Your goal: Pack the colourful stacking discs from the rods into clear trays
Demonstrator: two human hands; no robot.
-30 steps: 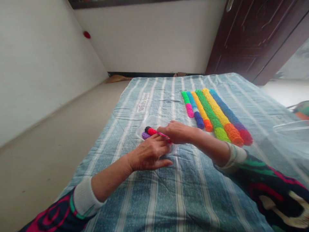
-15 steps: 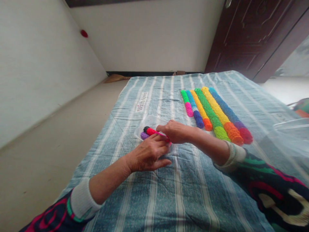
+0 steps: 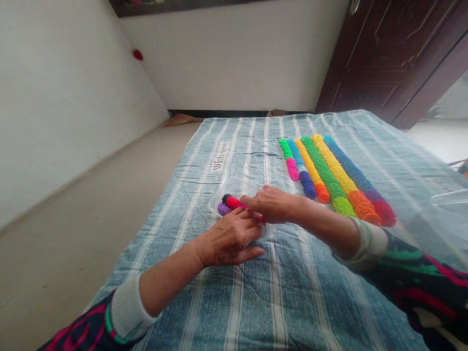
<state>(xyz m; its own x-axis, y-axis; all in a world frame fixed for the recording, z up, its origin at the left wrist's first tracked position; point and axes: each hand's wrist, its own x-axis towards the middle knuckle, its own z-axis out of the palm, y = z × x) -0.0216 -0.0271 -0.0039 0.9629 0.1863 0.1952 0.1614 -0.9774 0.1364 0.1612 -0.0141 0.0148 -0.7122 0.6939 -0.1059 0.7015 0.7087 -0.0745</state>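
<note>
A clear plastic container (image 3: 234, 184) stands on the striped cloth in front of me. Inside lie a row of red perforated discs (image 3: 234, 201) with a black end and a row of purple discs (image 3: 224, 208). My left hand (image 3: 234, 236) reaches over the near rim, its fingers laid across the red row and its thumb stretched out apart. From the right, my right hand (image 3: 272, 204) bends its fingers closed at the far end of that row, on pinkish-red discs. Its fingertips and part of the container are hidden by the hands.
Several rows of coloured discs (image 3: 329, 178) lie side by side on the cloth (image 3: 197, 302), right of the container. Another clear plastic box or lid (image 3: 451, 209) is at the right edge. A wall stands beyond the table, with a dark red door (image 3: 383, 53) at the back right.
The view has shifted slightly, so everything sits a little further right and lower. Both hands stay at the container; less pink shows between them.
</note>
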